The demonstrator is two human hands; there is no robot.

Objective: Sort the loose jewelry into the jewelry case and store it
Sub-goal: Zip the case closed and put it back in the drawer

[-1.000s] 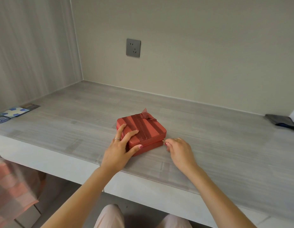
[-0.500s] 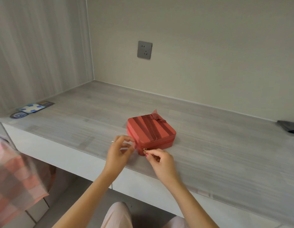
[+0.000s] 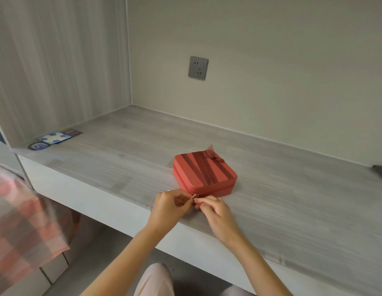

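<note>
— Two hands are seen at the near corner of the red jewelry case (image 3: 204, 174), which is set flat on the grey desk (image 3: 126, 154), closed, close to the front edge.

— And the grips?

— The left hand (image 3: 167, 207) is curled, with thumb and forefinger pinched on the small gold zipper pull (image 3: 195, 196) at that corner. The right hand (image 3: 215, 210) is curled as well, its fingertips (image 3: 199, 202) pressed against the corner of the case just beside the pull; whether the zipper pull is also pinched by it cannot be told (the fingertips are bunched together there and the detail is too small).

— Is the case itself lifted?

— No, it is rested on the desk, ribbon and bow (image 3: 213, 155) on the lid, the bow towards the back wall.

— Anything else to be noted?

— A grey wall socket (image 3: 198, 67) is mounted above and behind the case. Some blue-and-white cards (image 3: 54, 138) are laid at the far left of the desk, well apart from the case. A dark object (image 3: 381, 171) is cut off at the right edge. Pink checked fabric (image 3: 21, 221) is seen at lower left.
</note>
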